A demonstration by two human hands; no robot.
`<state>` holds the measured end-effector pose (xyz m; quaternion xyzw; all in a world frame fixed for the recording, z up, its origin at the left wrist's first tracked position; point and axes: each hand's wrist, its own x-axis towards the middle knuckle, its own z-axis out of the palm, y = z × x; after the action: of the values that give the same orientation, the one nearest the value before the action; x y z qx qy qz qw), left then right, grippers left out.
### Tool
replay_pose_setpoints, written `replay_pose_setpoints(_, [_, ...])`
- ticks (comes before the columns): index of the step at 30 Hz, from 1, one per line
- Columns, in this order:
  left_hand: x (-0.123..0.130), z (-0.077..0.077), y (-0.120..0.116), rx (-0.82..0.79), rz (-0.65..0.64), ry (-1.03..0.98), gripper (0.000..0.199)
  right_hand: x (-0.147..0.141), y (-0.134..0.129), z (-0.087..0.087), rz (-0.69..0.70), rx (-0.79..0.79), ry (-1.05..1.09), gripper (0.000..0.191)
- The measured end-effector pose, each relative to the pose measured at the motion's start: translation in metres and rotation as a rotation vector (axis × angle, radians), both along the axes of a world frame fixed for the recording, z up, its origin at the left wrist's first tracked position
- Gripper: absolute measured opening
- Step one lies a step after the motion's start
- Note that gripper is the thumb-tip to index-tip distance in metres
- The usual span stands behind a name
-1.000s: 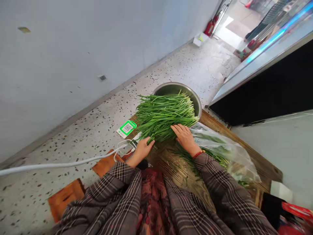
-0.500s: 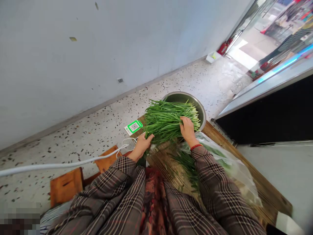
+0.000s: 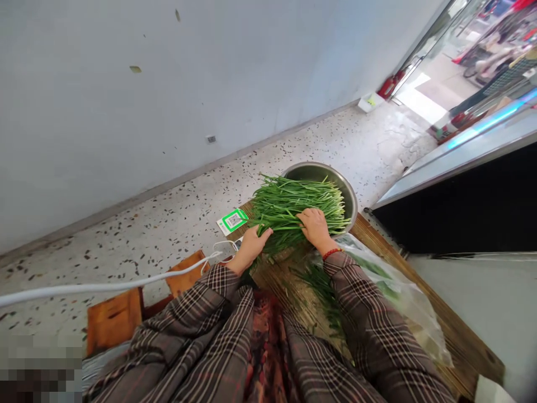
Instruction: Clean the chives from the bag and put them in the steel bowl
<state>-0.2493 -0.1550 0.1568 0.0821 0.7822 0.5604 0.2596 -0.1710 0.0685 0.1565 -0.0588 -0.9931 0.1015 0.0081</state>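
Observation:
A thick pile of green chives (image 3: 293, 198) lies across a round metal basin (image 3: 351, 193), pale cut ends toward the right and leaf tips toward the left. My left hand (image 3: 252, 245) is closed on the leaf tips at the near left side of the pile. Farther right, my right hand (image 3: 314, 226), with a red beaded bracelet at its wrist, is closed round some chives along the near edge. Darker loose greens (image 3: 321, 294) lie on the wooden table (image 3: 274, 280) below my right forearm.
A clear plastic bag (image 3: 413, 305) with greens in it lies right of my right arm. A green-framed QR code card (image 3: 233, 220) sits at the table's left edge. A white cable (image 3: 104, 287) runs in from the left, above orange-brown wooden stools (image 3: 114, 319).
My right hand has shifted slightly left and nearer along the chives. My left hand stays at the leaf tips. The whole view has moved a little.

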Motion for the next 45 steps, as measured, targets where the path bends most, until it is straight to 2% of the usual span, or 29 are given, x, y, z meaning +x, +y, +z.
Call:
replay_pose_setpoints(3, [-0.023, 0.011, 0.014, 0.046, 0.008, -0.028, 0.029, -0.001, 0.008, 0.001, -0.075, -0.093, 0.091, 0.026])
replay_pose_setpoints(6, [-0.048, 0.026, 0.025, 0.197, 0.063, -0.1, 0.028, -0.001, 0.018, -0.001, -0.061, -0.185, 0.14, 0.03])
replay_pose_setpoints(9, [-0.064, 0.043, 0.039, 0.341, 0.094, -0.113, 0.027, -0.001, 0.023, -0.006, -0.081, -0.198, 0.116, 0.032])
replay_pose_setpoints(11, [-0.065, 0.052, 0.051, 0.334, 0.025, -0.032, 0.027, -0.003, 0.023, -0.01, -0.085, -0.192, 0.1, 0.032])
replay_pose_setpoints(13, [-0.06, 0.057, 0.067, 0.271, -0.181, 0.159, 0.024, -0.005, 0.02, -0.013, -0.076, -0.182, 0.078, 0.033])
replay_pose_setpoints(16, [-0.044, 0.051, 0.092, 0.148, -0.631, 0.547, 0.017, -0.008, 0.017, -0.018, -0.067, -0.159, 0.045, 0.032])
replay_pose_setpoints(17, [-0.039, 0.046, 0.099, 0.085, -0.742, 0.657, 0.021, -0.008, 0.016, -0.019, -0.068, -0.153, 0.037, 0.032])
replay_pose_setpoints(19, [-0.031, 0.034, 0.108, -0.081, -0.853, 0.814, 0.033, -0.009, 0.016, -0.022, -0.074, -0.149, 0.026, 0.029])
replay_pose_setpoints(22, [-0.023, 0.02, 0.108, -0.297, -0.866, 0.932, 0.045, -0.009, 0.02, -0.024, -0.084, -0.173, 0.02, 0.024])
replay_pose_setpoints(25, [-0.019, 0.016, 0.103, -0.398, -0.868, 0.993, 0.049, -0.009, 0.025, -0.022, -0.089, -0.219, 0.025, 0.025])
replay_pose_setpoints(29, [-0.007, 0.019, 0.098, -0.408, -0.827, 0.987, 0.05, -0.01, 0.028, -0.015, -0.081, -0.291, 0.058, 0.041])
replay_pose_setpoints(33, [0.001, 0.014, 0.096, -0.389, -0.755, 0.976, 0.051, -0.012, 0.029, -0.012, -0.094, -0.339, 0.077, 0.057])
replay_pose_setpoints(37, [-0.012, 0.01, 0.099, -0.455, -0.875, 0.845, 0.049, -0.012, 0.035, -0.01, -0.067, -0.44, 0.072, 0.074])
replay_pose_setpoints(40, [-0.027, 0.011, 0.104, -0.457, -0.95, 0.745, 0.041, -0.008, 0.039, -0.003, -0.003, -0.555, 0.034, 0.075])
replay_pose_setpoints(42, [-0.036, 0.01, 0.109, -0.475, -0.96, 0.7, 0.03, -0.005, 0.039, 0.004, 0.035, -0.525, -0.007, 0.074])
replay_pose_setpoints(45, [-0.045, 0.009, 0.118, -0.517, -0.948, 0.623, 0.023, -0.002, 0.033, 0.01, 0.044, -0.274, -0.054, 0.067])
